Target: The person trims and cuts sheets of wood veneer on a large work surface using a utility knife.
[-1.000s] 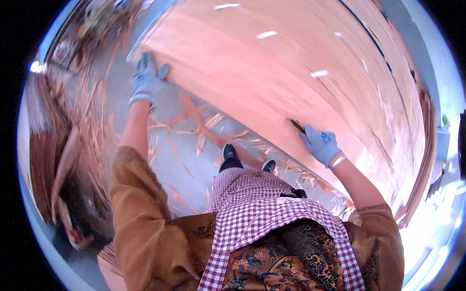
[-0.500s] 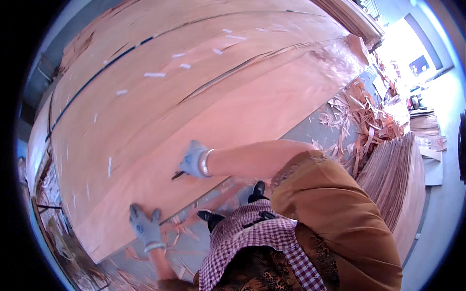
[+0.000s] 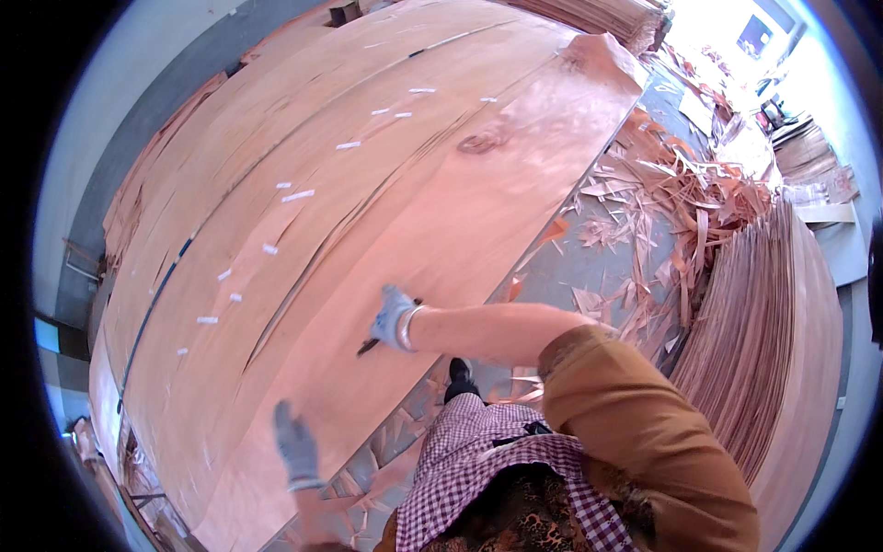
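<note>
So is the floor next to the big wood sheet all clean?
No, the floor beside the veneer sheet is littered with torn veneer scraps.

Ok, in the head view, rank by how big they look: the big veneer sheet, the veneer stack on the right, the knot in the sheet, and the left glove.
1. Veneer sheet, by far the largest.
2. Veneer stack.
3. Left glove, though it sits nearer the camera.
4. Knot, smallest.
</note>
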